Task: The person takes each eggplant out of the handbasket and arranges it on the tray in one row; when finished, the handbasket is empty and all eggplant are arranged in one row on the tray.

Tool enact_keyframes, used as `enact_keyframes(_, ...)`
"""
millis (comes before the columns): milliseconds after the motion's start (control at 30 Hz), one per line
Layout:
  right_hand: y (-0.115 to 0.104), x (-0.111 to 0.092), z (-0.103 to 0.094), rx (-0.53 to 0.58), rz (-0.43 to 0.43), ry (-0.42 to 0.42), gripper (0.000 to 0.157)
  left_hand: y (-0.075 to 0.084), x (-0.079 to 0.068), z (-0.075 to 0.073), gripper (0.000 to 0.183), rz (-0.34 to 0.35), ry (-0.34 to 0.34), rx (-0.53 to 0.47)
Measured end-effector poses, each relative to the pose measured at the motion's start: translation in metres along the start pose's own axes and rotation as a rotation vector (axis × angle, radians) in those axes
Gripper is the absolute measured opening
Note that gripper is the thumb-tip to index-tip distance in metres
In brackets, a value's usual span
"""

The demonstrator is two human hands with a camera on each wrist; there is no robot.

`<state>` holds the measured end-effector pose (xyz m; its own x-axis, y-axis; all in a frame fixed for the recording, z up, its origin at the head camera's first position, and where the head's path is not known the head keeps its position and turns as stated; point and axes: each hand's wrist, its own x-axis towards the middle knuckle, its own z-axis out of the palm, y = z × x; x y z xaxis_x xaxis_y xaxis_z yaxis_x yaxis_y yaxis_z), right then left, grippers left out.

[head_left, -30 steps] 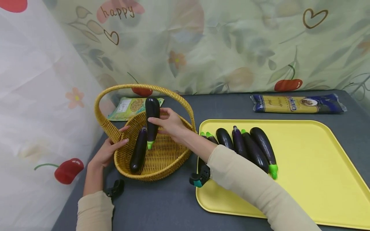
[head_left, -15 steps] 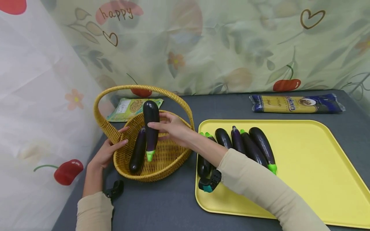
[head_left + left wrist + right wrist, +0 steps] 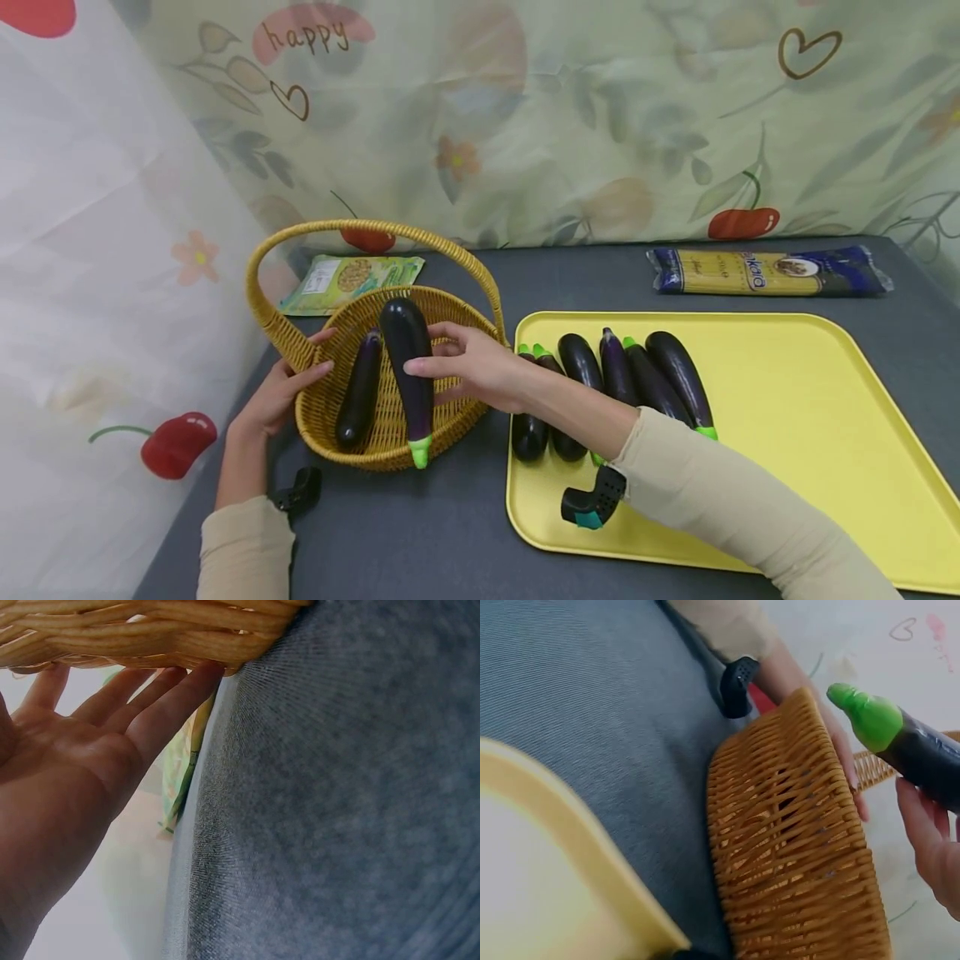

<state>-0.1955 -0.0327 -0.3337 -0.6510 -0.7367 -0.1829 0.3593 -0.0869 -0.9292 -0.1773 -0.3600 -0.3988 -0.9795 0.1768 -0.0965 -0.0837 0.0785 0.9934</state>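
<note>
My right hand [image 3: 480,367] holds a dark purple eggplant [image 3: 405,350] over the wicker basket [image 3: 457,429], thumb on its near side. Its bright green stem end points toward me and overlaps the basket's front rim in the head view. In the right wrist view this eggplant [image 3: 930,761] is above the rim. A second eggplant [image 3: 360,396] lies inside the basket on the left. At the left base of the tall handle, my left hand [image 3: 281,392] grips the basket, thumb over the rim. The left wrist view shows its fingers [image 3: 161,712] against the wicker wall.
Several eggplants [image 3: 667,392] lie side by side on the left part of a yellow tray [image 3: 810,450], right of the basket. A green food packet [image 3: 348,279] lies behind the basket. At the back right is a spaghetti pack [image 3: 765,271].
My right hand has brought the held eggplant toward me and slightly right, its stem end now at the front rim. My left hand and the basket stay in place.
</note>
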Motion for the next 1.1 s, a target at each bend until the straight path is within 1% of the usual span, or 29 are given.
enact_keyframes(233,0.007,-0.028,-0.02,-0.04,0.011,-0.025,0.061,-0.001,0.0,0.0,0.053,0.009,-0.01,-0.007)
enact_keyframes(433,0.008,-0.056,-0.042,-0.108,0.046,-0.034,0.072,-0.002,0.0,-0.002,0.054,0.019,-0.012,-0.002)
enact_keyframes(500,0.01,-0.064,-0.05,-0.125,0.056,-0.042,0.073,-0.001,0.001,-0.002,0.055,0.014,-0.01,0.001)
enact_keyframes(667,0.012,-0.083,-0.069,-0.123,0.056,-0.072,0.065,0.0,0.001,0.0,0.056,0.001,-0.003,0.0)
enact_keyframes(733,0.011,-0.091,-0.076,-0.126,0.067,-0.066,0.063,0.001,0.0,0.001,0.056,0.003,-0.004,-0.003)
enact_keyframes(1000,0.005,-0.122,-0.1,-0.21,0.117,0.007,0.063,0.0,-0.001,0.001,0.055,0.027,-0.011,-0.033)
enact_keyframes(1033,0.004,-0.126,-0.102,-0.217,0.121,0.018,0.066,-0.001,-0.001,0.001,0.054,0.031,-0.013,-0.034)
enact_keyframes(1100,0.003,-0.132,-0.108,-0.213,0.127,0.036,0.067,-0.002,0.0,0.0,0.054,0.035,-0.018,-0.04)
